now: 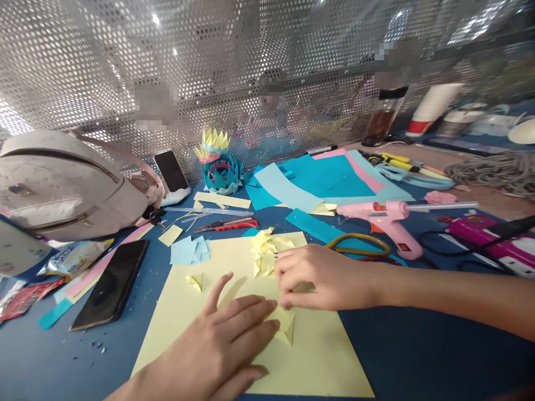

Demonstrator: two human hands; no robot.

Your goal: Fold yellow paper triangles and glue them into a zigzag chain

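A small piece of folded yellow paper [286, 327] lies on a large pale-yellow sheet [317, 362]. My left hand [234, 340] is spread palm down, its fingertips touching the left side of that piece and the thumb apart. From the right, my right hand [311, 277] curls its fingers in, and its lowest fingertips meet the piece's upper edge. Its grip is partly hidden. Just beyond this hand sits a heap of folded yellow paper pieces [264, 248]. One more folded yellow triangle [195, 281] lies on the sheet beyond my left hand.
A pink glue gun [393, 220], scissors [359, 243] and power strip [493, 239] lie right. Behind are a red utility knife [228, 224], blue sheets [321, 175] and a layered paper model [221, 170]. Left are a black phone [111, 287] and pale backpack [62, 178].
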